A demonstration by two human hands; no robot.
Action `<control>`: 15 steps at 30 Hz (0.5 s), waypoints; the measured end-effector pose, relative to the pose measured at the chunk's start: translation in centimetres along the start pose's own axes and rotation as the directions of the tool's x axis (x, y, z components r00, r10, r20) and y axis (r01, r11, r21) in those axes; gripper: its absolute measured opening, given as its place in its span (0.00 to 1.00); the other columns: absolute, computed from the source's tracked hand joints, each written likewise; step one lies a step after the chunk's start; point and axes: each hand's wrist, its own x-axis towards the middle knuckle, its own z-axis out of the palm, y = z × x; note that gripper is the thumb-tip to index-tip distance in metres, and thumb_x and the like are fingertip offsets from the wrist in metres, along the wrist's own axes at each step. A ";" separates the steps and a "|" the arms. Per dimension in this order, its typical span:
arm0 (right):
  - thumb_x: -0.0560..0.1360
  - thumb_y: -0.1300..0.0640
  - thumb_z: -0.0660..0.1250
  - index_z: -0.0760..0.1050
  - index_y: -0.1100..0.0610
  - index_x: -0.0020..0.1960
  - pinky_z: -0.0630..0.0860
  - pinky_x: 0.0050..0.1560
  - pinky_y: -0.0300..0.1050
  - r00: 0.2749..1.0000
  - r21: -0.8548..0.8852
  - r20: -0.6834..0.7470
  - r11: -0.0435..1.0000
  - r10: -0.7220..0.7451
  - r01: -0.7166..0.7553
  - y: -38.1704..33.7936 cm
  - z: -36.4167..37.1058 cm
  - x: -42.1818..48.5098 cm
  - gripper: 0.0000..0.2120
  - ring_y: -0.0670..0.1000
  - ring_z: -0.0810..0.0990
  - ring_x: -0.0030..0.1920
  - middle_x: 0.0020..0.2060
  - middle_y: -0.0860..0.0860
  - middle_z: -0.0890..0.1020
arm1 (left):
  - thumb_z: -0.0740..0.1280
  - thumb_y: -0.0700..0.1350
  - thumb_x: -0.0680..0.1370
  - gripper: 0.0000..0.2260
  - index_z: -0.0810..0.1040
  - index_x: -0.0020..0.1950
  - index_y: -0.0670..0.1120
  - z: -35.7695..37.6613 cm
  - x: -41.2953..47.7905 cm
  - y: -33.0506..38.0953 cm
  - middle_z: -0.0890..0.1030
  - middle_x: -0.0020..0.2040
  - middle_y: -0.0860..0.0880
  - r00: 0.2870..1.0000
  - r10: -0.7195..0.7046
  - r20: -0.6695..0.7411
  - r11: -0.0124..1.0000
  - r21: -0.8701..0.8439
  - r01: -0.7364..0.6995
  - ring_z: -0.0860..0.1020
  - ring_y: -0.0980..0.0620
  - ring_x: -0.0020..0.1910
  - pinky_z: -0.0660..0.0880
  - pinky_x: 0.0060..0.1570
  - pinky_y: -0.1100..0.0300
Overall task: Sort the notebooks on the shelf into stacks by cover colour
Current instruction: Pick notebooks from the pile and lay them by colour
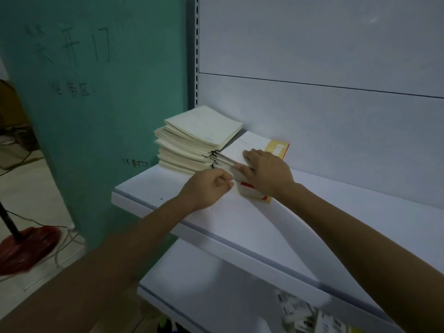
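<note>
Lower shelf: a white metal lower shelf (204,296) is carrying some blurred printed packets (300,311) at the near right.
Floor: a round red stand base (26,246) is sitting at the left, with thin cables beside it.
Upper shelf: a white metal shelf board (336,212) is bearing all the notebooks at its left end.
Left hand: the left hand (209,188) is curling its fingers at the near corner of the low stack. I cannot tell if they are pinching a cover.
Right hand: the right hand (266,174) is lying on the low stack with straight fingers, pressing on the top cover.
Low stack: a mixed stack of thin notebooks (242,145) is showing a white top cover, with yellow and red covers peeking out under it.
Tall stack: a higher pile of cream-coloured notebooks (199,138) is standing just beside it on the left, its edges a little uneven.
Behind: a pale grey back panel (312,104) is rising behind, and a teal board with handwriting (96,92) is standing at the left.
</note>
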 end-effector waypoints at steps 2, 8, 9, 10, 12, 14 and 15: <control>0.80 0.42 0.52 0.72 0.56 0.62 0.69 0.46 0.47 1.000 -0.072 -0.016 0.997 -0.008 0.007 -0.7 -0.4 -0.9 0.22 0.56 0.75 0.56 0.56 0.53 0.78 | 0.66 0.44 0.77 0.07 0.81 0.51 0.44 -0.6 0.8 -0.2 0.83 0.48 0.46 0.999 0.008 0.033 0.997 -0.079 -0.005 0.80 0.49 0.48 0.77 0.54 0.48; 0.82 0.45 0.49 0.70 0.51 0.68 0.72 0.51 0.47 0.996 -0.044 -0.076 0.998 0.048 -0.051 -2.2 -1.5 -3.5 0.21 0.53 0.74 0.61 0.62 0.48 0.76 | 0.49 0.66 0.78 0.29 0.80 0.46 0.47 -1.7 1.4 1.6 0.84 0.43 0.48 0.961 -0.189 0.203 0.814 -0.516 0.269 0.82 0.49 0.42 0.78 0.46 0.57; 0.82 0.45 0.49 0.69 0.50 0.69 0.72 0.53 0.47 0.995 -0.039 -0.069 0.996 0.072 -0.075 -2.4 -1.6 -3.8 0.21 0.52 0.73 0.63 0.64 0.48 0.75 | 0.46 0.68 0.77 0.32 0.81 0.46 0.47 -1.9 1.4 1.8 0.85 0.42 0.48 0.946 -0.209 0.249 0.770 -0.554 0.316 0.82 0.48 0.44 0.78 0.49 0.54; 0.82 0.45 0.49 0.68 0.49 0.70 0.71 0.55 0.47 0.993 -0.020 -0.059 0.994 0.105 -0.106 -2.7 -1.7 -4.0 0.21 0.52 0.72 0.65 0.66 0.47 0.74 | 0.44 0.69 0.77 0.34 0.81 0.46 0.47 -2.0 1.3 1.8 0.85 0.42 0.48 0.934 -0.212 0.288 0.737 -0.580 0.347 0.82 0.48 0.44 0.77 0.50 0.54; 0.82 0.44 0.49 0.68 0.48 0.71 0.69 0.60 0.47 0.984 0.070 -0.028 0.983 0.175 -0.173 -3.2 -2.2 -4.1 0.21 0.52 0.70 0.67 0.69 0.47 0.72 | 0.44 0.70 0.76 0.34 0.80 0.50 0.46 -2.4 1.2 1.9 0.85 0.44 0.47 0.917 -0.196 0.347 0.693 -0.612 0.380 0.83 0.48 0.45 0.78 0.49 0.55; 0.82 0.44 0.49 0.68 0.47 0.71 0.69 0.58 0.47 0.976 0.148 0.005 0.966 0.216 -0.214 -3.4 -2.7 -4.1 0.21 0.53 0.72 0.65 0.68 0.48 0.73 | 0.47 0.68 0.77 0.33 0.78 0.54 0.44 -2.7 1.1 2.0 0.85 0.47 0.46 0.903 -0.183 0.388 0.665 -0.628 0.405 0.83 0.48 0.45 0.78 0.45 0.57; 0.82 0.45 0.48 0.69 0.48 0.70 0.70 0.54 0.45 0.975 0.167 0.012 0.961 0.224 -0.222 -3.5 -3.0 -4.0 0.21 0.53 0.74 0.62 0.65 0.49 0.75 | 0.48 0.68 0.77 0.32 0.78 0.55 0.43 -2.8 1.0 2.1 0.85 0.48 0.46 0.898 -0.178 0.403 0.652 -0.635 0.414 0.83 0.48 0.46 0.78 0.44 0.57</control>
